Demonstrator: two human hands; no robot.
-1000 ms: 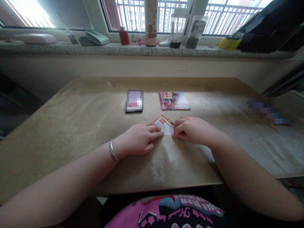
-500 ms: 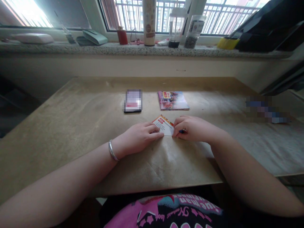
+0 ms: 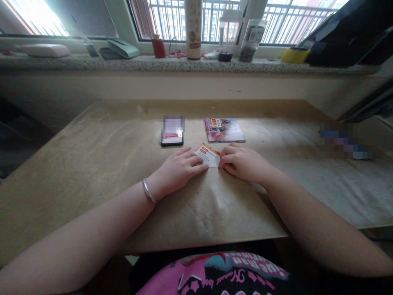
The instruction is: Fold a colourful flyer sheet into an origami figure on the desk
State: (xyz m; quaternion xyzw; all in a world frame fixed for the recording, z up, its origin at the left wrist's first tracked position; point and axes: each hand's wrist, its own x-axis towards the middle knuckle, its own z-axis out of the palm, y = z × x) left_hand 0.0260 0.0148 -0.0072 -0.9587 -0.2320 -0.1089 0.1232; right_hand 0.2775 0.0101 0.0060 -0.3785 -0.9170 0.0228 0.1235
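Note:
A small folded paper [image 3: 208,155], white with an orange and red edge, lies on the brown paper-covered table [image 3: 92,164]. My left hand [image 3: 181,167] presses flat on its left side, fingers stretched over it. My right hand [image 3: 242,162] has its fingers curled and pinched on the paper's right edge. A silver bangle [image 3: 148,191] circles my left wrist.
A phone [image 3: 172,132] and a stack of colourful leaflets [image 3: 224,130] lie just beyond my hands. A blurred object [image 3: 346,141] rests at the right. The stone windowsill [image 3: 153,63] holds a tall bottle [image 3: 193,28], jars, a red cup and other items.
Both hands and the folded paper have slid a little further from me, towards the phone and leaflets. The hands sit closer together on the paper.

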